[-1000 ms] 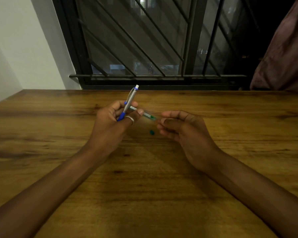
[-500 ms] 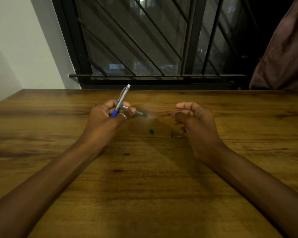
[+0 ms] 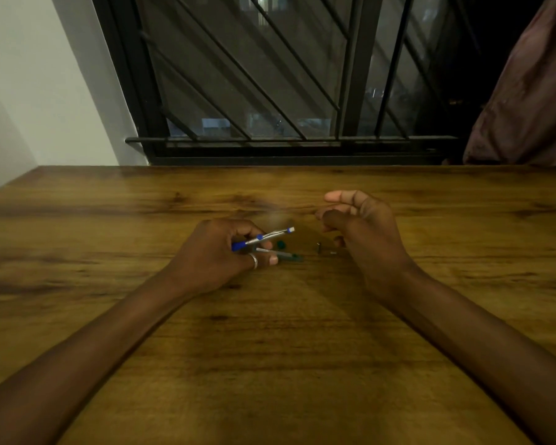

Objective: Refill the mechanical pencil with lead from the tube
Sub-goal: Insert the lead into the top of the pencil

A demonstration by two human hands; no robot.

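Note:
My left hand (image 3: 220, 252) rests low on the wooden table (image 3: 270, 348) and grips the silver and blue mechanical pencil (image 3: 264, 237), which points right, nearly level. The same hand also holds the clear lead tube with a green end (image 3: 281, 255), lying on the table under the fingers. A small green cap (image 3: 281, 244) lies between the two. My right hand (image 3: 360, 229) hovers to the right with curled fingers, thumb and forefinger pinched together; whether a lead is between them I cannot tell. A small dark metal piece (image 3: 319, 248) and a white eraser bit (image 3: 333, 252) lie below it.
A barred window (image 3: 270, 91) stands behind the table's far edge. A dark red curtain (image 3: 527, 91) hangs at the back right, a white wall (image 3: 45, 91) at the left.
My left hand has dropped toward the table and tipped the pencil from upright to almost flat. My right hand pulled away from the tube to the right and rose.

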